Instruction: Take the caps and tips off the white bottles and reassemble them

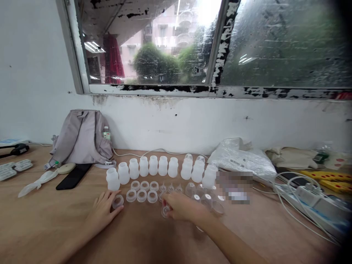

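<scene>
My left hand rests on the brown tabletop, thumb and forefinger closed around a translucent bottle collar ring. Several matching collar rings lie in two rows to its right. Over the middle of the table, my right hand pinches a clear bottle nipple; the fingers partly cover it. Other clear nipples stand just beyond that hand. Clear domed caps are grouped at its right, some behind the forearm. White baby bottles stand in a curved row behind these parts, two with clear domes on top.
A grey backpack leans by the wall, with a black phone and tape roll before it. On the right lie a plastic-wrapped package, a power strip with cables and yellow objects. A window is above.
</scene>
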Demonstrator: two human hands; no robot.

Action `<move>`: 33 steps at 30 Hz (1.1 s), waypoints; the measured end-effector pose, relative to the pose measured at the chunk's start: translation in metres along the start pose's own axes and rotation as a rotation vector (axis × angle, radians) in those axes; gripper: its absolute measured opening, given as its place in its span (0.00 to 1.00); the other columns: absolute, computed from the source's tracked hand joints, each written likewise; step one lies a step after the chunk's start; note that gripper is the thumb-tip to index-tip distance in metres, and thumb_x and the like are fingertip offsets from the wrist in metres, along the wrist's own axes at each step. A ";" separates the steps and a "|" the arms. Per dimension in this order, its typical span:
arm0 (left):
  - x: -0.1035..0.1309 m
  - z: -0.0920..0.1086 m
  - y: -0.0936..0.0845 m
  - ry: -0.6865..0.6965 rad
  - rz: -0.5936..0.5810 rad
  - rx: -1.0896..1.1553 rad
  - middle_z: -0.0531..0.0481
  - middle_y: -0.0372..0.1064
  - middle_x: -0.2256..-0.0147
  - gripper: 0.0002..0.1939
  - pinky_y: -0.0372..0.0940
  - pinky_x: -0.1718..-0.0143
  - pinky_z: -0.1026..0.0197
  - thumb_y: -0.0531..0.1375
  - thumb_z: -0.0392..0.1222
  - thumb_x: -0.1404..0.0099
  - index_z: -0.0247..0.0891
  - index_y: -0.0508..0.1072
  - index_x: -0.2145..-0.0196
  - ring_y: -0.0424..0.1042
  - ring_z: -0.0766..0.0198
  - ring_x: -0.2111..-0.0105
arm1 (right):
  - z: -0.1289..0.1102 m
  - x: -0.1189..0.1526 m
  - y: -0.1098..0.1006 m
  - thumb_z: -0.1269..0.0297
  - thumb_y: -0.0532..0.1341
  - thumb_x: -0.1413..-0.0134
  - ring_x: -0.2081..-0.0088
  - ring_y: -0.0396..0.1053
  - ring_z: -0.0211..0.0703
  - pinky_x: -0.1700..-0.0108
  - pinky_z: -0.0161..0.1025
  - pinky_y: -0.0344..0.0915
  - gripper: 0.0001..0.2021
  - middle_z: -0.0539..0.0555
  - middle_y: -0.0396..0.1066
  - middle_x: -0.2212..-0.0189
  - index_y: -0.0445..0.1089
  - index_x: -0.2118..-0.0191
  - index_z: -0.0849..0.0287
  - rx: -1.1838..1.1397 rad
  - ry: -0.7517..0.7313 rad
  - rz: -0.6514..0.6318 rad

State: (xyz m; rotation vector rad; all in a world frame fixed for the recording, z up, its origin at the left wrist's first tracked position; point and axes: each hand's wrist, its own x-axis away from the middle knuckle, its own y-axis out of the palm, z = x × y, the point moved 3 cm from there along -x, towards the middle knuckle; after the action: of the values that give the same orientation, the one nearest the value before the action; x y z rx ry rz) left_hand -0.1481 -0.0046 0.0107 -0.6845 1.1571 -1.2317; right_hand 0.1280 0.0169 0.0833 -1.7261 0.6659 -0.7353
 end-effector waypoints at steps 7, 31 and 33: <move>-0.014 0.006 0.002 0.067 0.023 0.047 0.44 0.63 0.55 0.21 0.59 0.55 0.52 0.52 0.47 0.42 0.38 0.62 0.52 0.63 0.54 0.55 | 0.009 -0.015 0.020 0.72 0.55 0.58 0.64 0.68 0.46 0.70 0.35 0.55 0.14 0.56 0.69 0.65 0.63 0.61 0.59 0.014 -0.019 0.056; -0.077 0.185 -0.061 0.411 0.074 0.008 0.45 0.64 0.58 0.16 0.58 0.55 0.52 0.51 0.44 0.40 0.39 0.63 0.54 0.60 0.55 0.55 | 0.079 0.001 -0.055 0.67 0.50 0.46 0.47 0.51 0.52 0.48 0.49 0.48 0.15 0.61 0.58 0.50 0.61 0.53 0.60 0.174 0.248 0.959; -0.079 0.192 -0.056 0.411 0.068 0.022 0.45 0.64 0.58 0.16 0.57 0.55 0.52 0.51 0.44 0.40 0.39 0.64 0.55 0.60 0.54 0.55 | 0.095 0.001 -0.052 0.64 0.49 0.46 0.43 0.43 0.57 0.47 0.55 0.42 0.19 0.63 0.50 0.44 0.58 0.48 0.60 0.304 0.357 0.979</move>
State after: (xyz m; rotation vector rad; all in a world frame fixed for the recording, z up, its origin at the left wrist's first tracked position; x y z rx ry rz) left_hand 0.0169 0.0233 0.1464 -0.3785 1.4875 -1.3630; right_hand 0.2039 0.0880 0.1128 -0.8137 1.4139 -0.3969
